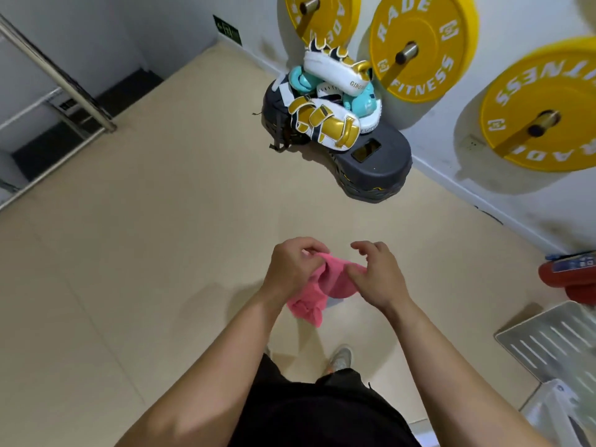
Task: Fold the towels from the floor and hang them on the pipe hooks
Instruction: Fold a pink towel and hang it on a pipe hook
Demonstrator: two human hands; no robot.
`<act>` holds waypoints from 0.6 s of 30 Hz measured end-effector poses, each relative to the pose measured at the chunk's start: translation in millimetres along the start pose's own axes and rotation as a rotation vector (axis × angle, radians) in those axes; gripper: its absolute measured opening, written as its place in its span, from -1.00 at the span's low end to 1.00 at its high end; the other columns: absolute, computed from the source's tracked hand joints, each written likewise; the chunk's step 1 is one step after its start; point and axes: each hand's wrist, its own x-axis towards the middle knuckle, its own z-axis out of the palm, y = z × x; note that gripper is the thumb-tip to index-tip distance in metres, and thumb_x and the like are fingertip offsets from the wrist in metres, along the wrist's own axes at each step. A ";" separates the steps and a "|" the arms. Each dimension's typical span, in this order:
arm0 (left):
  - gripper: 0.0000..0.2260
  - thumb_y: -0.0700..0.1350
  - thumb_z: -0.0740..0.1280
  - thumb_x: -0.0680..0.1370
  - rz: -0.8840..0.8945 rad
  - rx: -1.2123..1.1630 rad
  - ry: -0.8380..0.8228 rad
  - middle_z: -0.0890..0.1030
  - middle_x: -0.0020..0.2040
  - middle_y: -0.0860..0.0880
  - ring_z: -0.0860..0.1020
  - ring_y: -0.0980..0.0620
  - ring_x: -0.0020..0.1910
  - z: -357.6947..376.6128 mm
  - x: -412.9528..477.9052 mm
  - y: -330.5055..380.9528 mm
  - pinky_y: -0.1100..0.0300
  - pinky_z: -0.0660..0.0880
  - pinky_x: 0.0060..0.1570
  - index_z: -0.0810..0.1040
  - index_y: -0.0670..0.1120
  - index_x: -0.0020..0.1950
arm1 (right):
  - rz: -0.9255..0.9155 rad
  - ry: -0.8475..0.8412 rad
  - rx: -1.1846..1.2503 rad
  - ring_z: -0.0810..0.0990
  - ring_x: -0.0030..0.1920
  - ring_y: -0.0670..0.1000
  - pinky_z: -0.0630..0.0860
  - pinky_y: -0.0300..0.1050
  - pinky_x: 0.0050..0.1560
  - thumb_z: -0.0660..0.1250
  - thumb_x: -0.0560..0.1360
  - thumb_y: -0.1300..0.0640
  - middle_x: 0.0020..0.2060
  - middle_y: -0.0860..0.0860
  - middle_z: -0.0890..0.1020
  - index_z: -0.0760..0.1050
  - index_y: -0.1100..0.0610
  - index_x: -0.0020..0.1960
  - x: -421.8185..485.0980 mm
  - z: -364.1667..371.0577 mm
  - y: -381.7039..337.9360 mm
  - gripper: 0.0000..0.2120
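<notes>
Pink towel (pixel 325 285) at lower centre of frame, off floor (pixel 161 253), bunched between both hands. Left hand (pixel 292 269) clamps upper edge, fingers curled round cloth. Right hand (pixel 377 275) pinches other edge. Step seems folding, barely begun. Next move probably needs finding corners and spreading the cloth.

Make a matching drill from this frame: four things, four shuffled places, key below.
Things
1. towel
2. weight plates
3. boxing pads
4. shoe

Places
A. on pegs on the wall
B. held up between the left hand and right hand
C. on the floor, below the hands
D. piled on the black platform

Pairs: 1-B, 2-A, 3-D, 4-C
</notes>
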 end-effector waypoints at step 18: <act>-0.94 -0.11 0.42 0.54 0.247 -0.013 -0.118 0.65 -0.12 -0.22 0.54 0.02 -0.30 -58.7 16.3 69.5 0.37 0.46 -0.48 0.69 -0.01 -0.12 | 0.004 0.267 0.550 0.55 -0.25 -0.05 0.47 -0.11 -0.19 0.25 0.48 0.31 -0.31 0.00 0.64 0.59 0.06 -0.19 -50.7 -49.6 -77.1 -0.78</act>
